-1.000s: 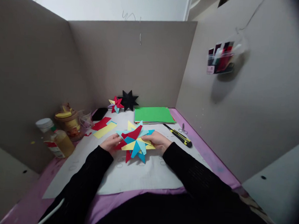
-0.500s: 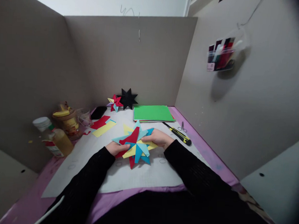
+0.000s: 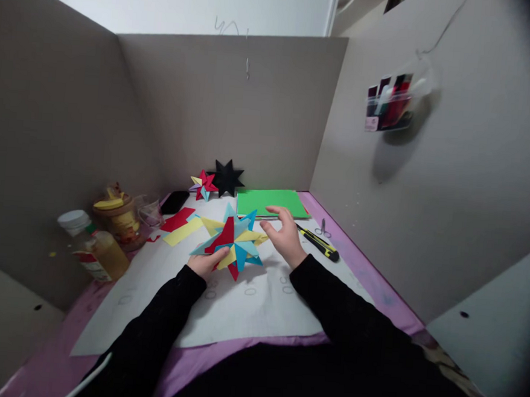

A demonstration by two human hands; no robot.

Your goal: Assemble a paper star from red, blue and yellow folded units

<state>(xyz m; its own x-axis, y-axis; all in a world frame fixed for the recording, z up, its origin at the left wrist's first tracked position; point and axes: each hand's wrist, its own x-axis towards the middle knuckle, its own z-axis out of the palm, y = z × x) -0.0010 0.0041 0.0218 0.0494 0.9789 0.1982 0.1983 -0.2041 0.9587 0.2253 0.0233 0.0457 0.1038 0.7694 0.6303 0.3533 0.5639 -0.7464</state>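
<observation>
A many-pointed paper star in red, blue and yellow is lifted a little above the white sheet on the desk. My left hand grips it from below at its near edge, fingers closed on the paper. My right hand hovers just right of the star with fingers spread, holding nothing. It lies between the star and the green paper stack.
A black paper star and a small red, yellow and blue one stand at the back wall. Red and yellow strips, a black phone, jars and a bottle sit left. A yellow-black knife and small scissors lie right.
My right hand has let go of the star and opened, drawing back to the right. My left hand alone has raised and tilted the star.
</observation>
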